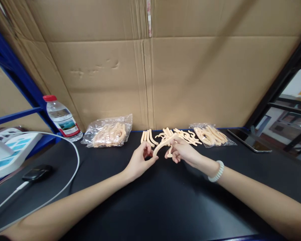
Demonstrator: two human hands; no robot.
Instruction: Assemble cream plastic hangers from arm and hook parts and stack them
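Both hands meet over the middle of the black table [150,201]. My left hand [140,160] pinches the lower end of a curved peach plastic piece [163,144]. My right hand [183,152], with a white bead bracelet on the wrist, holds the upper end of the same piece, fingers curled round it. Just behind the hands lies a loose pile of the same peach pieces [180,135], and a small row of them [147,136] sits to its left.
Two clear bags of peach pieces lie at the back: one at left [110,134], one at right [210,135]. A water bottle [61,118], a white cable [65,180], a black device [37,172] and a power strip [12,150] are left. A tablet [249,140] lies right. A cardboard wall [150,67] stands behind.
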